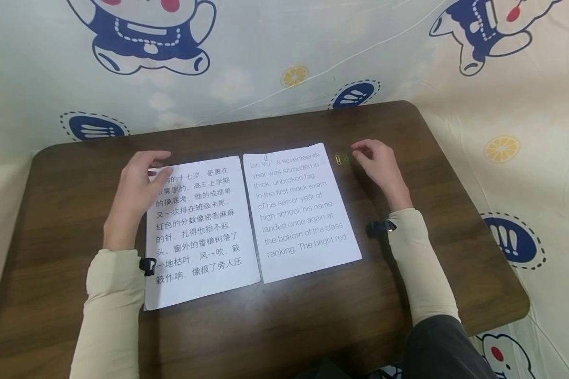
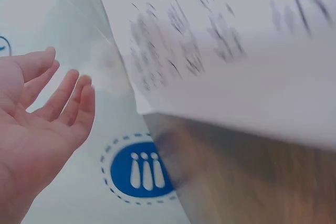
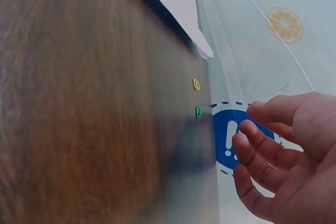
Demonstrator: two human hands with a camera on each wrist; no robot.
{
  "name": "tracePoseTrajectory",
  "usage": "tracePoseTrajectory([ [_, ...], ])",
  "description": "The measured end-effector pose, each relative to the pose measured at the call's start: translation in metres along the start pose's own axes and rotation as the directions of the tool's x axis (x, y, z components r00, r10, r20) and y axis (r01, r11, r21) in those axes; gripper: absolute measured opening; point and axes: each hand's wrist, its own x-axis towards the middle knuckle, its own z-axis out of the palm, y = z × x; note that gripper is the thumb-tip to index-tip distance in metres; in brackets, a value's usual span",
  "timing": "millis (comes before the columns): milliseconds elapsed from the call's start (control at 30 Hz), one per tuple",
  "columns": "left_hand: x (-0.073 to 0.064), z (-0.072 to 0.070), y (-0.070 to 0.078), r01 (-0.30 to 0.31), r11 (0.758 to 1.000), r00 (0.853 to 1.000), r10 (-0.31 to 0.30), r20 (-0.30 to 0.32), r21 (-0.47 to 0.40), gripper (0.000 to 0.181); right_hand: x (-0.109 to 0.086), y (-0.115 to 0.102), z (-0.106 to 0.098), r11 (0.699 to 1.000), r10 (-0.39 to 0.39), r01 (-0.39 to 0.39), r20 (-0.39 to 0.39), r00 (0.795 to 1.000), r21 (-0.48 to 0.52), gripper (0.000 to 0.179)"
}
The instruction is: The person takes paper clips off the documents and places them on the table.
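Observation:
A stack of paper printed in Chinese [image 1: 196,226] lies on the left, and a stack printed in English [image 1: 303,210] lies beside it. One paper clip [image 1: 265,157] sits on the top edge of the English stack. My left hand [image 1: 139,184] hovers over the upper left corner of the Chinese paper, fingers relaxed and apart in the left wrist view. To the right of the papers lie a yellow paper clip [image 1: 338,159] and a green paper clip [image 1: 346,158]. Just beside the green one is my right hand [image 1: 376,163], its fingers loosely bent around nothing.
Everything lies on a dark brown wooden table [image 1: 275,326] with rounded corners. A pale printed cloth [image 1: 256,47] with cartoon figures hangs behind the table and along its right side. Dark wrist straps [image 1: 381,227] sit over the light sleeves.

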Motion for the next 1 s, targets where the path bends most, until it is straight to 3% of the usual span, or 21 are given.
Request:
tracePoseTrajectory([
  [300,-0.001,0.015,0.028,-0.083,0.992,0.997,0.082,-0.015,-0.094,0.043,-0.003,-0.007,-0.001,0.999,-0.027,0.028,-0.040,0.999,0.036,0.031],
  [667,0.004,0.036,0.062,-0.087,0.983,0.996,0.090,0.015,-0.163,0.045,-0.004,-0.015,0.004,0.995,-0.051,0.060,-0.115,0.992,0.081,0.033],
  [1000,0.013,0.054,0.079,-0.087,0.974,0.993,0.102,0.060,-0.208,0.043,-0.001,-0.026,0.009,0.991,-0.043,0.060,-0.147,0.988,0.116,0.036],
])
